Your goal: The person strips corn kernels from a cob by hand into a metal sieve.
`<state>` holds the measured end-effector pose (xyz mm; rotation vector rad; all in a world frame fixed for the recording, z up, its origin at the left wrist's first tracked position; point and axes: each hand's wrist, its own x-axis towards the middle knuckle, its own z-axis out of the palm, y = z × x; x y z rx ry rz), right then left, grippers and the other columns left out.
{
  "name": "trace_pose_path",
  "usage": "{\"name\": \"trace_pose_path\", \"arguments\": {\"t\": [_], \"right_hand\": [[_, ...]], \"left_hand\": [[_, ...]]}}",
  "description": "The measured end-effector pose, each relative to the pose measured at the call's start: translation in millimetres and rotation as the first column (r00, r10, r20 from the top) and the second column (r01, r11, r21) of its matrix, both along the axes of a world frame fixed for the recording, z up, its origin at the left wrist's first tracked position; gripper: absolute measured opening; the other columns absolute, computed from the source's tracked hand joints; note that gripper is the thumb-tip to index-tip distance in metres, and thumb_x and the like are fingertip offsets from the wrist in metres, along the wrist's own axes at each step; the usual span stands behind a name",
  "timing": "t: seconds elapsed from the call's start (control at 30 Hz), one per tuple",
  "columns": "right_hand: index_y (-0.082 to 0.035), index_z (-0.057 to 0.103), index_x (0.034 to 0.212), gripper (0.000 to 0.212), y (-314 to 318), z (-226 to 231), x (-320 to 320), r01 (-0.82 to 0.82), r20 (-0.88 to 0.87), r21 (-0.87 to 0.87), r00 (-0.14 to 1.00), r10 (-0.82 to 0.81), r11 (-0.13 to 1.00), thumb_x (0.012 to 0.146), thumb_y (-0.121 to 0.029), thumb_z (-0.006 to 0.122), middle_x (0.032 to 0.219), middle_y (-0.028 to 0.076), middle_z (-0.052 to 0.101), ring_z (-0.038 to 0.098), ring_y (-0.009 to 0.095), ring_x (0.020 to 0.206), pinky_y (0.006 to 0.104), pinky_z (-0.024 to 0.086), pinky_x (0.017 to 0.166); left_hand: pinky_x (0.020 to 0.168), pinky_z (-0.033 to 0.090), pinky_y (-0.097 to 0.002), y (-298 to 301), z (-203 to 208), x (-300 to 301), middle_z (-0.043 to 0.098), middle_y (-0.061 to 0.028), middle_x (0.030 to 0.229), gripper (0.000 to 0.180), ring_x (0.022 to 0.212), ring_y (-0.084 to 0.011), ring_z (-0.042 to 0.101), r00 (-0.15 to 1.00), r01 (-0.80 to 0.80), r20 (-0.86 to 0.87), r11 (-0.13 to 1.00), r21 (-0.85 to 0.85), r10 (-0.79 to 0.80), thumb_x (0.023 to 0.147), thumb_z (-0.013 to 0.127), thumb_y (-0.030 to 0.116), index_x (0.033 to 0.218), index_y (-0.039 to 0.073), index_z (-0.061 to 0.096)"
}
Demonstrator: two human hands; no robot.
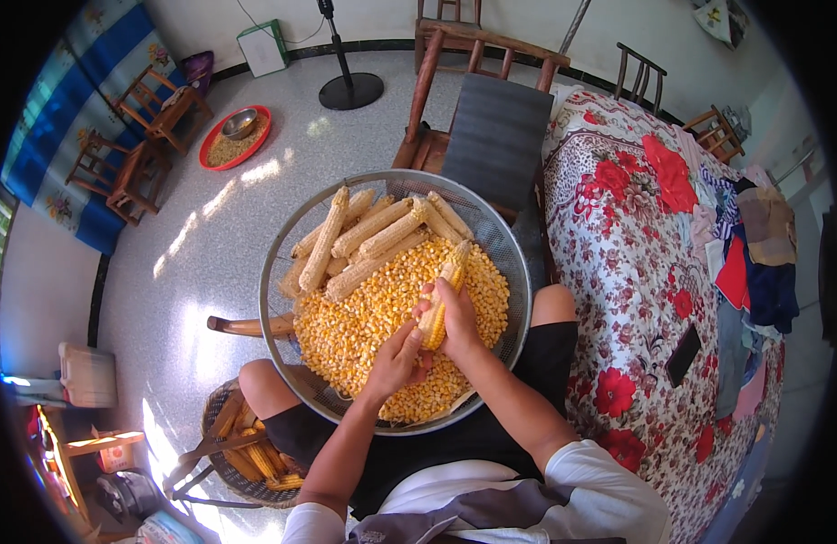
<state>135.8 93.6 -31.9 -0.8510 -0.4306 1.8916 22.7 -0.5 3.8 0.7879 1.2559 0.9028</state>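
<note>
My right hand [457,317] is wrapped round a corn cob [452,269] that is partly stripped, with yellow kernels still along its side. At the cob's lower end my left hand [398,362] presses its fingers and thumb against the kernels. Both hands are above a big round metal mesh sieve [267,286], which rests across my lap. Loose yellow kernels [359,331] cover much of the sieve's bottom. Several bare cobs [326,238] are heaped at its far left side.
A wicker basket [221,471] with unshelled corn stands by my left leg. A bed [609,299] with a flowered cover, clothes [734,272] and a phone [683,354] lies to my right. Wooden chairs [128,177], a red tray [219,161] and a fan stand [350,89] are farther off.
</note>
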Motion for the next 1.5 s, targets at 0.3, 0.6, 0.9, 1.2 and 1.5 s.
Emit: {"name": "trace_pose_path", "arguments": {"t": [0.3,0.6,0.9,1.2,1.5], "right_hand": [[-0.010,0.038,0.118,0.025,-1.4,1.9,-1.5,-0.001,-0.022,0.005,1.000,0.001,1.000,0.099,-0.019,0.051,0.093,0.007,0.052,0.056,0.016,0.068,0.0345,0.053,0.059],[-0.011,0.040,0.115,0.023,-3.9,-0.3,-2.6,0.001,0.020,0.063,1.000,-0.002,0.998,0.099,-0.020,0.052,0.095,0.007,0.052,0.056,0.016,0.069,0.0347,0.055,0.060],[-0.009,0.044,0.106,0.019,-1.7,-0.4,-2.2,-0.005,-0.036,0.002,0.999,0.005,1.000,0.099,-0.024,0.052,0.086,0.006,0.053,0.056,0.017,0.068,0.0347,0.054,0.062],[-0.010,0.039,0.116,0.026,-1.2,2.2,0.2,-0.012,-0.063,-0.006,0.998,0.011,1.000,0.098,-0.021,0.054,0.095,0.007,0.051,0.054,0.015,0.070,0.0347,0.054,0.061],[-0.010,0.039,0.119,0.031,1.4,-2.3,5.9,-0.036,-0.095,0.007,0.995,0.037,0.999,0.100,-0.032,0.052,0.101,0.008,0.051,0.057,0.017,0.075,0.0352,0.055,0.059]], "left_hand": [[0.050,0.046,-0.0274,-3.3,-12.4,6.4,0.060,-0.0036,0.065,0.043,0.053,-0.0121,0.058,0.943,0.051,-0.332,0.968,0.244,0.034,0.102,0.050,0.033,0.132,0.002,0.051],[0.048,0.044,-0.0245,-3.6,-5.7,10.5,0.060,-0.0036,0.065,0.045,0.053,-0.0105,0.057,0.981,-0.114,-0.134,0.976,0.184,0.140,0.105,0.041,0.038,0.120,0.000,0.058],[0.043,0.038,-0.0201,2.1,-0.7,-1.7,0.060,-0.0031,0.070,0.046,0.048,-0.0075,0.051,0.987,-0.133,0.105,0.988,0.080,0.125,0.104,0.047,0.035,0.133,0.000,0.052],[0.054,0.044,-0.0216,2.1,0.8,-8.3,0.062,-0.0019,0.080,0.047,0.064,-0.0086,0.058,0.980,0.043,0.190,0.994,0.100,-0.062,0.100,0.054,0.020,0.141,0.001,0.043],[0.061,0.051,-0.0247,1.8,-5.1,-10.9,0.063,-0.0062,0.091,0.052,0.073,-0.0120,0.062,0.955,0.027,0.288,0.989,0.147,-0.069,0.096,0.061,0.018,0.140,0.000,0.041]]}}
